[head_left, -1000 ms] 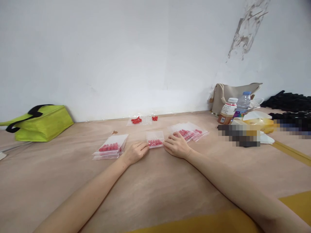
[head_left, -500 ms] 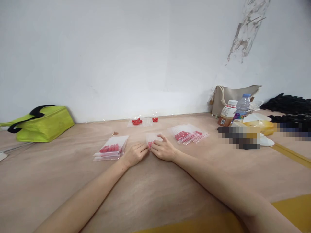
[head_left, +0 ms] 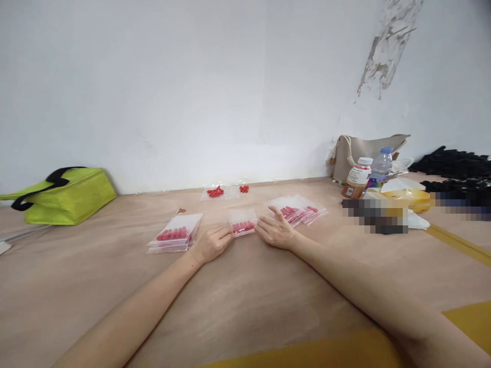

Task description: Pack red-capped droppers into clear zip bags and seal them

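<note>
A small clear zip bag (head_left: 243,223) with a row of several red, rod-like pieces lies flat between my hands. My left hand (head_left: 215,243) is closed, its fingertips pinching the bag's near left corner. At the near right corner, my right hand (head_left: 276,232) has its fingertips pressed together against the bag's edge, one finger raised. A stack of similar filled bags (head_left: 174,234) rests left of my left hand. More filled bags (head_left: 297,209) are fanned out just beyond my right hand.
By the wall lie loose red pieces (head_left: 215,191) on a clear plastic sheet. A lime-green bag (head_left: 72,197) stands at the left. At the right are a drink bottle (head_left: 356,179), a clear bottle (head_left: 382,163), a beige bag (head_left: 343,156) and a black heap (head_left: 452,163).
My right hand has slid rightward along the bag's near edge to its right corner, uncovering the row of red pieces. My left hand has stayed at the left corner.
</note>
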`<state>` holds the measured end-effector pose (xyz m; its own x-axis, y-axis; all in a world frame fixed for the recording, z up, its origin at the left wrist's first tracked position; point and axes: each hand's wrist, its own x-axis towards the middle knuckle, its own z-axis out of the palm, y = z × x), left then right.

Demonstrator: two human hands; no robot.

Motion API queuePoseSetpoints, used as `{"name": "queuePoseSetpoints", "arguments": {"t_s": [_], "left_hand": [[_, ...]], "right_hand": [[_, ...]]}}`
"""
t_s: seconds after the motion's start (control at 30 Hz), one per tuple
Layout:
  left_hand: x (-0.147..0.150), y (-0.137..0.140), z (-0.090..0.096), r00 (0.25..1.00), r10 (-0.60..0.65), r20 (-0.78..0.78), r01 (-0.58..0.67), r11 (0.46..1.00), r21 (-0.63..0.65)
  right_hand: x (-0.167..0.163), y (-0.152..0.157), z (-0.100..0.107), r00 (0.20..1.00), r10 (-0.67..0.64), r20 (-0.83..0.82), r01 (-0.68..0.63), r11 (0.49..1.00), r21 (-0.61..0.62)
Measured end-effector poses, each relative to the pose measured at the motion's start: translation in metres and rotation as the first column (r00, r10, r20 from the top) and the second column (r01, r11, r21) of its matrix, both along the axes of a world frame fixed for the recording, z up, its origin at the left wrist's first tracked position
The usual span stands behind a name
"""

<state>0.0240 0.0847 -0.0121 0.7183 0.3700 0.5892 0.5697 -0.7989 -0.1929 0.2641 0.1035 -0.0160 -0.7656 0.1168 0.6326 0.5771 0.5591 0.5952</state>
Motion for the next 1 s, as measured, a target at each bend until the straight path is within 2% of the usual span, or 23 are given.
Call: {"name": "queuePoseSetpoints", "arguments": {"t_s": [0.1,0.17,0.23,0.3,0.33,0.37,0.43,0.47,0.5,0.53,0.57,0.6,0.63,0.73,0.8,0.83,0.9,0.97,1.0], "left_hand": [[0.0,0.0,-0.002,1.0,-0.003,-0.004,0.003,1.0,0.018],[0.001,-0.002,-0.004,0.999,0.027,0.02,-0.027,0.999,-0.021],[0.004,-0.005,-0.005,0.991,0.1,0.092,-0.086,0.986,-0.14],[0.008,-0.009,-0.002,0.942,0.234,0.238,-0.141,0.926,-0.351],[0.012,-0.01,0.0,0.891,0.322,0.319,-0.134,0.859,-0.494],[0.015,-0.012,0.002,0.82,0.419,0.39,-0.082,0.76,-0.645],[0.022,-0.013,0.007,0.658,0.598,0.457,0.16,0.482,-0.862],[0.026,-0.013,0.009,0.6,0.659,0.453,0.305,0.334,-0.892],[0.029,-0.014,0.01,0.56,0.699,0.445,0.427,0.217,-0.878],[0.031,-0.014,0.01,0.535,0.72,0.443,0.507,0.146,-0.849],[0.032,-0.014,0.011,0.524,0.726,0.445,0.543,0.118,-0.831],[0.032,-0.013,0.012,0.527,0.723,0.447,0.541,0.12,-0.832],[0.03,-0.012,0.014,0.533,0.716,0.45,0.513,0.15,-0.845],[0.009,-0.008,0.034,0.549,0.677,0.49,0.379,0.321,-0.868],[-0.015,-0.004,0.056,0.507,0.68,0.529,0.288,0.445,-0.848],[-0.03,-0.003,0.068,0.485,0.711,0.51,0.223,0.463,-0.858],[-0.06,-0.002,0.088,0.508,0.762,0.401,0.107,0.406,-0.907],[-0.089,-0.003,0.096,0.5,0.808,0.31,0.004,0.356,-0.934],[-0.101,-0.005,0.094,0.498,0.815,0.296,-0.051,0.368,-0.928]], "right_hand": [[0.005,0.0,-0.002,0.999,-0.034,-0.037,0.033,0.999,-0.014],[0.006,-0.001,-0.004,0.995,-0.055,-0.08,0.054,0.998,-0.023],[0.007,-0.001,-0.006,0.991,-0.063,-0.119,0.058,0.997,-0.043],[0.009,-0.002,-0.008,0.984,-0.065,-0.166,0.052,0.996,-0.077],[0.01,-0.003,-0.009,0.978,-0.064,-0.197,0.045,0.994,-0.097],[0.01,-0.004,-0.01,0.971,-0.062,-0.231,0.035,0.992,-0.118],[0.008,-0.008,-0.012,0.957,-0.044,-0.288,-0.002,0.988,-0.157],[0.006,-0.011,-0.013,0.954,-0.022,-0.3,-0.033,0.984,-0.177],[0.003,-0.013,-0.013,0.955,0.011,-0.295,-0.073,0.977,-0.199],[0.0,-0.016,-0.013,0.96,0.054,-0.273,-0.119,0.966,-0.228],[-0.001,-0.017,-0.012,0.965,0.099,-0.242,-0.163,0.951,-0.261],[-0.002,-0.018,-0.009,0.968,0.135,-0.21,-0.195,0.933,-0.301],[0.0,-0.017,-0.006,0.971,0.148,-0.189,-0.207,0.915,-0.346],[0.021,-0.01,0.011,0.982,0.042,-0.182,-0.127,0.865,-0.486],[0.044,-0.002,0.024,0.984,-0.069,-0.164,-0.036,0.826,-0.562],[0.056,0.003,0.029,0.982,-0.127,-0.141,0.019,0.806,-0.591],[0.075,0.011,0.034,0.973,-0.214,-0.089,0.109,0.762,-0.638],[0.085,0.015,0.032,0.965,-0.258,-0.042,0.167,0.731,-0.662],[0.086,0.017,0.029,0.963,-0.27,-0.026,0.185,0.724,-0.665]]}}
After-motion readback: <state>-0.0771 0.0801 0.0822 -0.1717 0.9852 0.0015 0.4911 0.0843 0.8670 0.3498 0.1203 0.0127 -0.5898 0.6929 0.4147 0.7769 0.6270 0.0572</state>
